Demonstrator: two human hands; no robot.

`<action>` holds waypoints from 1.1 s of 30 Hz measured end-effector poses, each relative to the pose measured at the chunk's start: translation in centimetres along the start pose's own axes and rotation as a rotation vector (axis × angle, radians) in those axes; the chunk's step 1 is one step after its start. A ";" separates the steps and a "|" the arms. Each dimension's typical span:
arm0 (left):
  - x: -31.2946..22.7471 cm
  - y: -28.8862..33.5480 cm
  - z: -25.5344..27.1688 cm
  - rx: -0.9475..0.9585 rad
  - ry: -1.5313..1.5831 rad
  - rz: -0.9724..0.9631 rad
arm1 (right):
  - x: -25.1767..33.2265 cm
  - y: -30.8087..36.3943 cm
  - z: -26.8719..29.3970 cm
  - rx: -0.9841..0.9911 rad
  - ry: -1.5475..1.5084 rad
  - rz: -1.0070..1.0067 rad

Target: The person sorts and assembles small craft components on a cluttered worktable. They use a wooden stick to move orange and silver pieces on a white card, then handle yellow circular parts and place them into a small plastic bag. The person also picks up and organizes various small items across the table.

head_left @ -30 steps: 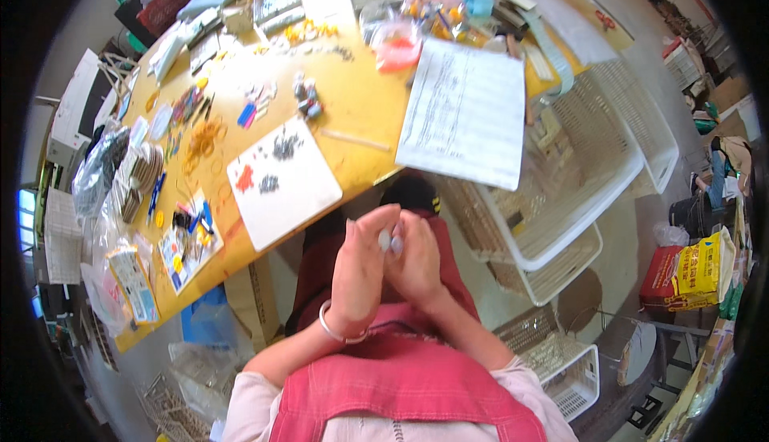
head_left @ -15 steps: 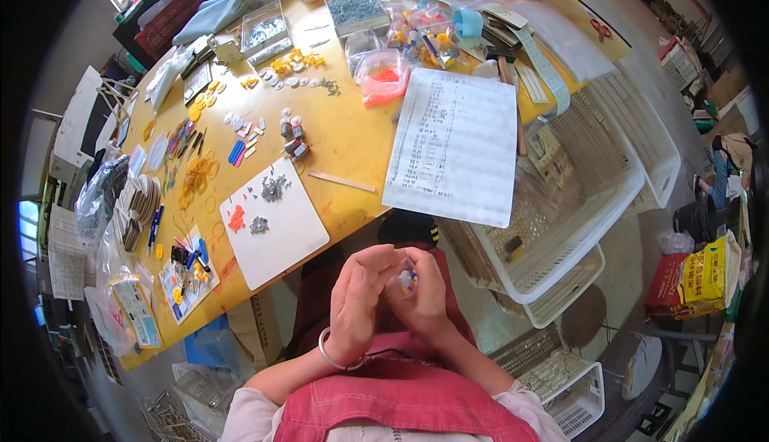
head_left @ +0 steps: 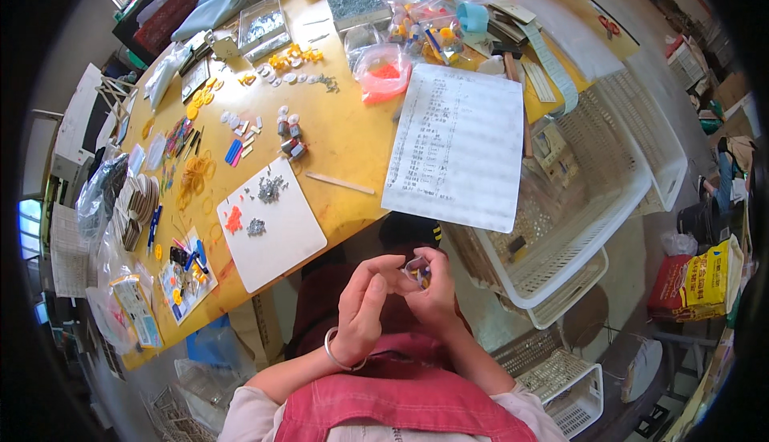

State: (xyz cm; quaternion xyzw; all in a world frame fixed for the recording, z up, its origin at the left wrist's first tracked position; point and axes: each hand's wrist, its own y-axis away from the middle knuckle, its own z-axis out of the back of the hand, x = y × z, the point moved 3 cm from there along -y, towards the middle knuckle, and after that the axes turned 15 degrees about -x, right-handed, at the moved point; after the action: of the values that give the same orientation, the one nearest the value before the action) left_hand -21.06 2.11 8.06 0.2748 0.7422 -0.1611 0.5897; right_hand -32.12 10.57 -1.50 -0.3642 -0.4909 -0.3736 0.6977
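Observation:
Above my lap, just off the table's front edge, my right hand (head_left: 433, 298) is closed round a small clear packet (head_left: 417, 271) with purple, yellow and dark bits showing inside. Whether it is a bag or a little tub I cannot make out. My left hand (head_left: 364, 302), a white bangle at its wrist, is held beside it with the fingers stretched out and nothing seen in the palm. Its fingertips come close to the packet; I cannot tell if they touch. Nearest on the table is a white board (head_left: 272, 226) bearing grey metal bits (head_left: 272, 189) and orange pieces (head_left: 233, 219).
A written sheet (head_left: 456, 146) overhangs the table edge, beside a large white plastic basket (head_left: 593, 242). On the yellow table (head_left: 344, 154) lie a thin stick (head_left: 340, 183), small bottles (head_left: 293, 138), rubber bands (head_left: 195, 178) and a bag of orange bits (head_left: 384, 74).
My hands have moved slightly apart, and the packet in my right hand has come into fuller view. The left fingers have drawn back from over it. Things on the table stay put.

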 end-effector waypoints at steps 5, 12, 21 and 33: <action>0.3 0.1 -0.1 0.012 -0.004 0.011 | -0.7 -0.2 -0.1 0.046 0.108 0.064; 0.5 0.2 -0.1 0.037 -0.057 0.031 | -2.3 0.3 -0.7 0.004 0.061 0.085; -0.1 0.0 -0.1 0.056 -0.168 -0.021 | -3.1 1.5 -1.3 0.020 -0.133 -0.115; -15.1 -20.7 8.6 -0.077 -0.741 -0.761 | -3.3 1.0 -2.5 0.080 -0.238 -0.122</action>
State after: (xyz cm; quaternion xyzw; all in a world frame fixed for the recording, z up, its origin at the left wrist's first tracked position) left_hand -24.38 -22.47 18.67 -0.1110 0.5366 -0.4226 0.7219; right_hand -30.98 9.42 -5.43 -0.3475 -0.6058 -0.3498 0.6245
